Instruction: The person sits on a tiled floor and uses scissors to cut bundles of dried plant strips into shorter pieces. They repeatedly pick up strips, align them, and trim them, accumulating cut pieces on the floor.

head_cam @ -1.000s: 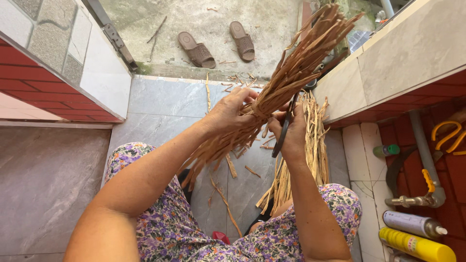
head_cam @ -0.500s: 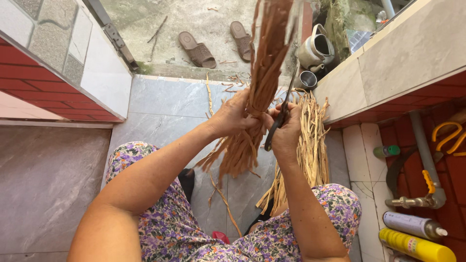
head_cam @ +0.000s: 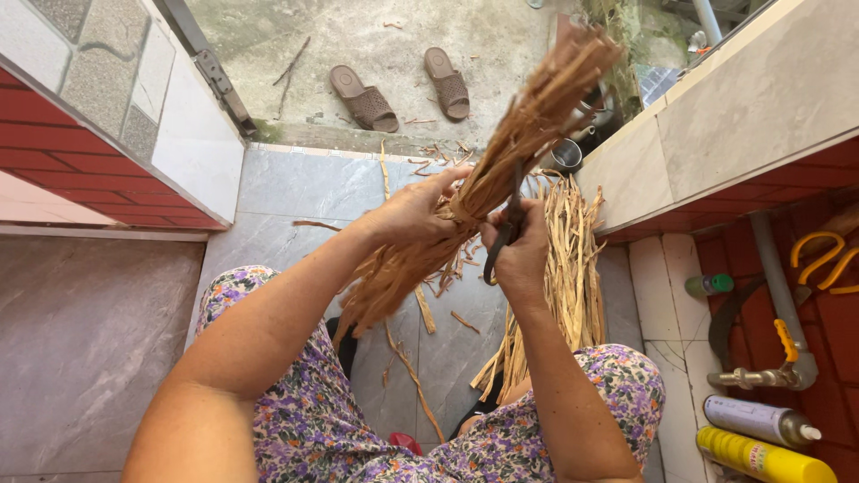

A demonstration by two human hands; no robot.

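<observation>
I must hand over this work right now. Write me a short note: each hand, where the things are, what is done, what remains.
Left hand: grips the bundle of dry strips near its middle, held up over the lap.
Right hand: holds dark scissors against the bundle.
Pile of pale strips: on the tiled floor by the right knee.
Done: short cut scraps already lie on the floor.
Left: the bundle's ends look uneven, so trimming probably goes on.

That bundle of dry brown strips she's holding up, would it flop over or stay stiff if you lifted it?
Probably fairly stiff: the bundle of strips juts past the left hand without drooping. Likely light, since one hand carries it while the right hand holds scissors. Probably sheds: bits litter the tiled floor.
</observation>
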